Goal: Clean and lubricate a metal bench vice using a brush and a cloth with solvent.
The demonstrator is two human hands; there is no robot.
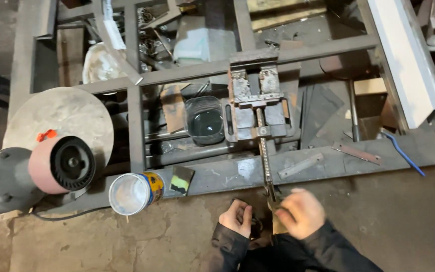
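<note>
We note the right hand (pixel 300 211) is motion-blurred below the vise (pixel 259 108); its grip hides the screw handle's end.

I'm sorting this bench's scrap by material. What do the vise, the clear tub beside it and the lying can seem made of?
Vise: likely cast iron or steel, dull grey with rust-brown patches. Clear tub: probably thin plastic, see-through walls, dark liquid inside. Lying can: apparently metal with a printed label; its whitish coated inside shows.
</note>
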